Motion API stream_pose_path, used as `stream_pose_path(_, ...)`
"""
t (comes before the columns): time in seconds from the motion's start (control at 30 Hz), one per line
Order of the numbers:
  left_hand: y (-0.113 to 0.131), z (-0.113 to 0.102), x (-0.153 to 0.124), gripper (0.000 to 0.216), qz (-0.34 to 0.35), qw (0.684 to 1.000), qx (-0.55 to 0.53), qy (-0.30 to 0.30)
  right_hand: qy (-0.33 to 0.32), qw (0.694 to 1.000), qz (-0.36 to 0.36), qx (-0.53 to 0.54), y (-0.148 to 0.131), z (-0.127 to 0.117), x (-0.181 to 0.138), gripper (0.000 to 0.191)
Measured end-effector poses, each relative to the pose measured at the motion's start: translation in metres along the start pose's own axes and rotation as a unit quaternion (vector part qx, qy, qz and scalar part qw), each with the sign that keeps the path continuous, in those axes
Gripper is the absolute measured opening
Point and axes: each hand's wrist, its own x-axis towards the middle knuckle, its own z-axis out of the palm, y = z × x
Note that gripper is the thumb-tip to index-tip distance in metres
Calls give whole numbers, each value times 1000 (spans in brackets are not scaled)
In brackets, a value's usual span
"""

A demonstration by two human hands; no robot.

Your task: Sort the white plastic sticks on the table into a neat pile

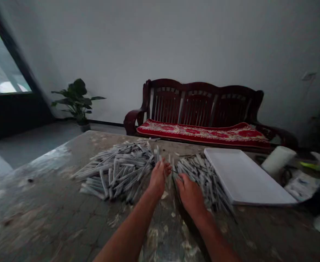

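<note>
My left hand [158, 177] is closed around slim whitish tubes [161, 160] that point up and away from me. Close beside it, my right hand [189, 194] has its fingers pinched on a thin dark rod [175, 171], which reaches toward the left hand. Much of the right hand's grip is hidden behind its back. Left of my hands lies a large loose pile of pale, pen-like tubes [119, 167], several with dark ends. Another heap of similar tubes [200, 174], mixed with thin dark rods, lies just right of my right hand.
A shallow white tray [247, 176] rests on the stained table [67, 214], against the right heap. Past it are a white roll [278, 160] and plastic bags. Behind the table stands a dark wooden bench [195, 105] with a red cover; a potted plant [78, 100] stands back left.
</note>
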Motion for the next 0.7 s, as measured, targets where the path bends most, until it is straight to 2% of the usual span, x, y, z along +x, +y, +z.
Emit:
stream_pose_path(0.07,-2,0,0,37,9,1000,-9,-19,35,999,19,10,7,0,0,40)
stream_pose_path(0.13,-2,-4,2,35,35,999,2,-13,59,998,-4,8,9,1,-1,40)
stream_pose_path(0.27,6,-21,16,33,129,985,83,75,74,983,-165,-29,0,6,-4,36)
stream_pose_path(0.33,12,-30,23,33,157,971,139,117,46,969,-236,-53,-6,12,-6,36)
stream_pose_path(0.4,16,-38,26,33,182,954,203,125,13,960,-271,-72,-9,19,-6,38)
stream_pose_path(0.47,17,-41,26,34,210,931,276,111,-6,958,-272,-86,-7,25,-4,40)
stream_pose_path(0.57,15,-38,22,38,221,886,399,80,13,966,-235,-107,2,27,-2,40)
stream_pose_path(0.63,13,-33,20,39,204,844,492,63,37,969,-215,-117,8,26,-1,37)
stream_pose_path(0.7,14,-26,18,41,193,786,585,49,57,969,-209,-121,11,26,0,33)
